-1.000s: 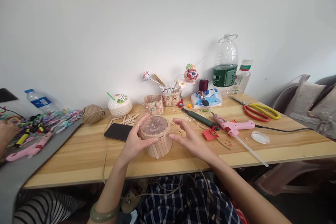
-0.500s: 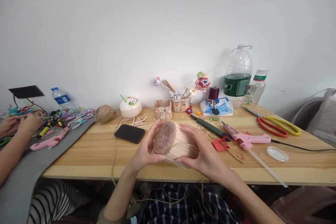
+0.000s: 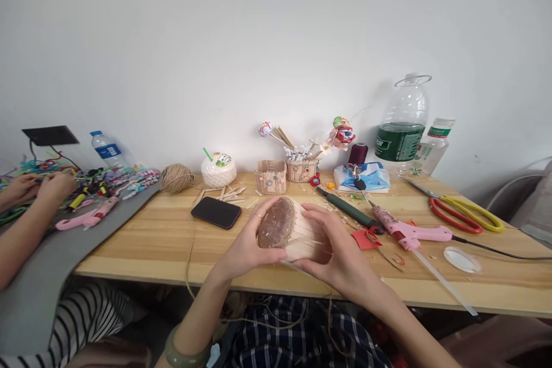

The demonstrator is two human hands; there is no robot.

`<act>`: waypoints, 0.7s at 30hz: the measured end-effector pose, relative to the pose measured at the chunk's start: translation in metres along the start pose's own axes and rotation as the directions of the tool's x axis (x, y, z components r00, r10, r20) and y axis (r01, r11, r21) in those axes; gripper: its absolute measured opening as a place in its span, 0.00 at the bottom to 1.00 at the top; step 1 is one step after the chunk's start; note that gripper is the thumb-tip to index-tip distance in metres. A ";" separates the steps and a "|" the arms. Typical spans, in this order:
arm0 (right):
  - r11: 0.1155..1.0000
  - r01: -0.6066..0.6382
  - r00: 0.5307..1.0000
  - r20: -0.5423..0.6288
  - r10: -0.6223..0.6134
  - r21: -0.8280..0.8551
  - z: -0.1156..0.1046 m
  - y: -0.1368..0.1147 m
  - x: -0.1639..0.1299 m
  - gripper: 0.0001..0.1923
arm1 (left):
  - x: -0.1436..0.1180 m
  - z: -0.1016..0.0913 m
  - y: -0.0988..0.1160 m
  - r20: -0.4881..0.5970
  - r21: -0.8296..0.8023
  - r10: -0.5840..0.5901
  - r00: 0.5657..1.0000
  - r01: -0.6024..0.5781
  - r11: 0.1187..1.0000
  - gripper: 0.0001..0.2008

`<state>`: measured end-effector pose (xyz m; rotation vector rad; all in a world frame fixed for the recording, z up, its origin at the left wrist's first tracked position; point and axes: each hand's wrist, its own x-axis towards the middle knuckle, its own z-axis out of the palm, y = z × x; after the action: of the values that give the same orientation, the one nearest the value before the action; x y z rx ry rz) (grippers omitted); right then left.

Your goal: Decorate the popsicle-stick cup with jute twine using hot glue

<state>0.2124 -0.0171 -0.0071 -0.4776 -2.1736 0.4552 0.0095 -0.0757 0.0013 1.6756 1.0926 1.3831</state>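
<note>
Hidden: the far side of the stick cup (image 3: pixel 297 234) is covered by the right hand (image 3: pixel 340 253); its inside cannot be seen, only a round brownish end face turned left.
Left hand (image 3: pixel 246 244): closed round the cup's round end, thumb under it.
Right hand: wrapped over the cup's stick wall, clamped on it.
Cup's place: tipped on its side, held just above the counter (image 3: pixel 146 241) near its front edge.
Around: black phone (image 3: pixel 216 212) just left; twine ball (image 3: pixel 176 177) and loose sticks (image 3: pixel 224 194) behind it; pink glue gun (image 3: pixel 409 233), red paper scrap (image 3: pixel 363 238) and green tool (image 3: pixel 347 211) to the right; scissors (image 3: pixel 463 213) farther right.
Cut off: a co-worker's hands (image 3: pixel 38 187) at the left edge, among coloured cords.
Open room: bare wood left of the phone.
</note>
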 end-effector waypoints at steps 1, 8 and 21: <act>1.000 -0.002 1.000 0.004 0.002 0.004 0.000 0.000 -0.001 0.35 | 0.000 0.000 0.001 -0.004 0.002 0.000 1.000 0.000 1.000 0.42; 0.998 -0.031 0.999 0.038 0.029 0.061 -0.004 0.000 0.001 0.33 | -0.001 0.002 -0.002 -0.020 -0.036 -0.025 0.999 0.024 0.999 0.43; 0.972 -0.076 0.990 -0.102 0.100 0.220 0.003 -0.012 0.019 0.04 | 0.000 -0.001 -0.005 -0.040 -0.152 -0.103 0.994 0.096 0.984 0.38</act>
<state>0.1975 -0.0188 0.0092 -0.4690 -1.9730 0.6892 0.0072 -0.0733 -0.0032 1.4685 1.0565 1.4112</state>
